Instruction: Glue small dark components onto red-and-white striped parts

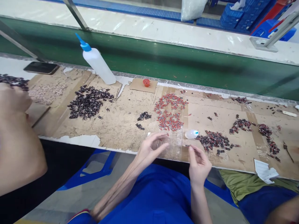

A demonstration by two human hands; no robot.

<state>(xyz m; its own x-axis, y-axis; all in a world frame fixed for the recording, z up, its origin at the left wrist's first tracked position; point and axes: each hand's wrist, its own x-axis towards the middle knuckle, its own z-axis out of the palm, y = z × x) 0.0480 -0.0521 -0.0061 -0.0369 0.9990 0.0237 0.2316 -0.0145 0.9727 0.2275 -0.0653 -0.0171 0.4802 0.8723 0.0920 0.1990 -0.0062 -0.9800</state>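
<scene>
Red parts (pixel 169 112) lie mid-frame just above the left hand (pixel 149 148), fingers spread and empty – the right hand (pixel 198 163) pinches something tiny, which a loose grip could drop off the cardboard (pixel 121 121) edge

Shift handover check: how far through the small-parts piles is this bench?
Looks done: a red-and-silver parts pile lies sorted mid-bench. In hand: the left hand is spread near the bench edge, and the right hand pinches something too small to identify, beside a small bottle lying on its side. Apparently left: the large dark pile and the dark piles at right.
</scene>
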